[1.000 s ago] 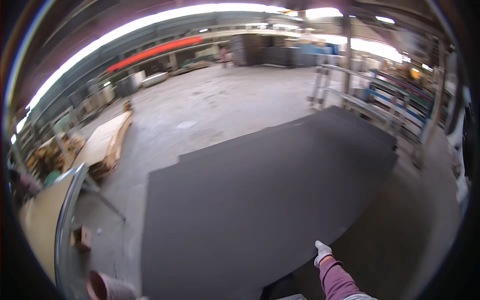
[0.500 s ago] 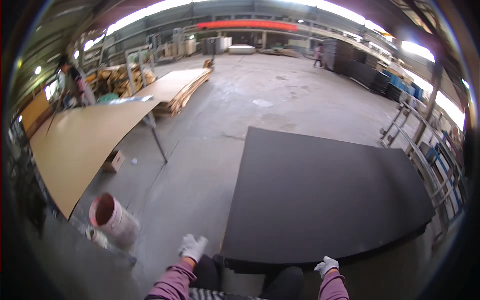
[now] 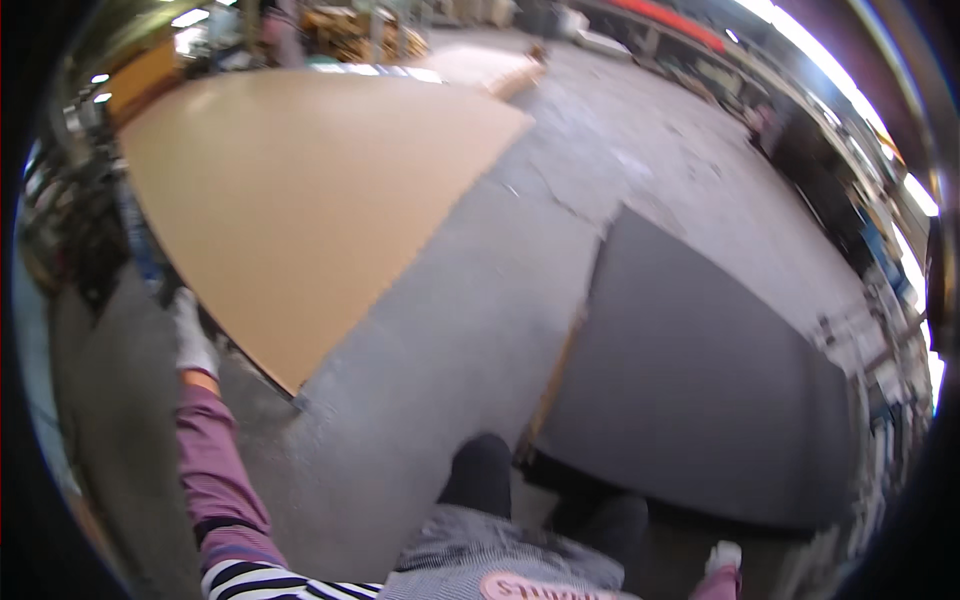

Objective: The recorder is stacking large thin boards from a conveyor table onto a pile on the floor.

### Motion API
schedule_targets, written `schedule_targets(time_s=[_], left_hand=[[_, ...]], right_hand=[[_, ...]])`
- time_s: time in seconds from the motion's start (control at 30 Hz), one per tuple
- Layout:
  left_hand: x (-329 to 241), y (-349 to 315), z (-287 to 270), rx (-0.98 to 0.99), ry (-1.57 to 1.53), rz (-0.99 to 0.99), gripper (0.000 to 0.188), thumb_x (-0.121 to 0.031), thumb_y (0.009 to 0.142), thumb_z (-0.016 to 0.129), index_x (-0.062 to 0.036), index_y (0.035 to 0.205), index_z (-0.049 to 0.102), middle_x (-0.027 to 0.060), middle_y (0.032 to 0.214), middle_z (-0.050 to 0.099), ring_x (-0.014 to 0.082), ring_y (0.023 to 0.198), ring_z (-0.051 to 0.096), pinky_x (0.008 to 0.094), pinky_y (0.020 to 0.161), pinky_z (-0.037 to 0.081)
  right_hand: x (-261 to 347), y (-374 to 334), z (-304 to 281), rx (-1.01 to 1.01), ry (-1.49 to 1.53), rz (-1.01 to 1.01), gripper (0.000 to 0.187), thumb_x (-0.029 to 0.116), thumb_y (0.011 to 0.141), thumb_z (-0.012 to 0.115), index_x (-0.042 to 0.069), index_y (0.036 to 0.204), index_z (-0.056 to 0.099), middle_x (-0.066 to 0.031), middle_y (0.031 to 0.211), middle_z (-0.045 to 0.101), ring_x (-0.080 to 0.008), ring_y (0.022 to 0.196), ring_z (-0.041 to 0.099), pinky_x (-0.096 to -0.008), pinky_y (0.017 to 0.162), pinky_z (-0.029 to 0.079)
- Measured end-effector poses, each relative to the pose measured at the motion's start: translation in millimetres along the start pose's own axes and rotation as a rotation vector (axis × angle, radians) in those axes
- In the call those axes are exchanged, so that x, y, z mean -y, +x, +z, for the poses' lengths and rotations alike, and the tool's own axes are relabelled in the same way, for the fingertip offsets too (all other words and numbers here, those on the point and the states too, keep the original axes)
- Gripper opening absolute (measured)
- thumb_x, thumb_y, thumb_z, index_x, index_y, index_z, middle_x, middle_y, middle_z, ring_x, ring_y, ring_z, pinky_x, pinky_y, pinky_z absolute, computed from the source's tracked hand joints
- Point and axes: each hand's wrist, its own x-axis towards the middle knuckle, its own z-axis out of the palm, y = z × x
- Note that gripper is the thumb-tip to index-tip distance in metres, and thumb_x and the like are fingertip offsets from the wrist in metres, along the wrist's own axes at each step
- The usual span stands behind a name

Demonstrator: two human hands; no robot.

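Note:
My left hand [image 3: 195, 338], in a pale glove, reaches to the near left edge of a large tan board [image 3: 320, 210]. It is at or against that edge; blur hides whether the fingers grip it. The board lies flat on a support at left, one corner pointing toward me. My right hand [image 3: 723, 558], also gloved, hangs low at the right, off the front edge of a stack of dark grey sheets [image 3: 700, 370]. Its fingers are too blurred to read, and I make out nothing held in it.
Grey concrete floor [image 3: 440, 330] runs between the tan board and the dark stack. Beyond the board lies another pile of pale sheets [image 3: 480, 68]. A person [image 3: 283, 35] stands at the far left, partly cut off. Metal racks [image 3: 885, 390] line the right side.
My view has swung left and closer to the tan board. My left arm has stretched out to the board's edge. My right hand has dropped away from the dark stack's front edge.

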Motion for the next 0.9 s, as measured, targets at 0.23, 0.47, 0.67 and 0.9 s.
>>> schedule_targets(time_s=[0.23, 0.47, 0.67, 0.9], left_hand=[[104.5, -22.2, 8.0, 0.1, -0.114, -0.435, 0.059, -0.036, 0.096, 0.058, -0.0008, 0.141, 0.042, 0.0062, 0.138, 0.05, 0.0205, 0.126, 0.048, 0.0363, 0.108, 0.036], [248.3, -94.5, -70.4, 0.034, 0.151, -0.524, 0.06, -0.027, 0.093, 0.064, 0.0009, 0.141, 0.043, 0.0095, 0.142, 0.047, 0.0206, 0.127, 0.047, 0.0365, 0.109, 0.035], [320.6, -178.0, -103.0, 0.08, 0.481, -0.756, 0.058, -0.031, 0.088, 0.069, 0.0064, 0.13, 0.053, 0.0118, 0.13, 0.057, 0.0216, 0.115, 0.055, 0.035, 0.1, 0.043], [282.8, -270.1, -70.1, -0.02, 0.13, -1.038, 0.064, -0.034, 0.083, 0.074, -0.0033, 0.134, 0.05, 0.006, 0.127, 0.057, 0.021, 0.108, 0.056, 0.0332, 0.095, 0.044]], right_hand=[[7.4, -36.2, -220.9, -0.01, 0.378, 0.316, 0.014, 0.015, 0.077, 0.071, 0.012, 0.065, 0.064, -0.0133, 0.065, 0.065, -0.03, 0.062, 0.065, -0.0415, 0.058, 0.053], [16.5, -89.9, -229.5, 0.099, 0.092, 0.199, 0.013, 0.025, 0.07, 0.076, 0.014, 0.072, 0.07, -0.0114, 0.076, 0.07, -0.0308, 0.078, 0.068, -0.0431, 0.071, 0.054], [24.5, -92.5, -256.6, 0.154, 0.12, 0.18, 0.015, 0.023, 0.072, 0.073, 0.01, 0.075, 0.068, -0.0145, 0.078, 0.068, -0.0323, 0.08, 0.067, -0.0439, 0.073, 0.053], [25.9, -58.8, -264.1, -0.069, 0.973, 0.495, 0.008, 0.018, 0.079, 0.063, 0.013, 0.074, 0.062, -0.0088, 0.064, 0.06, -0.028, 0.061, 0.06, -0.0443, 0.06, 0.052]])
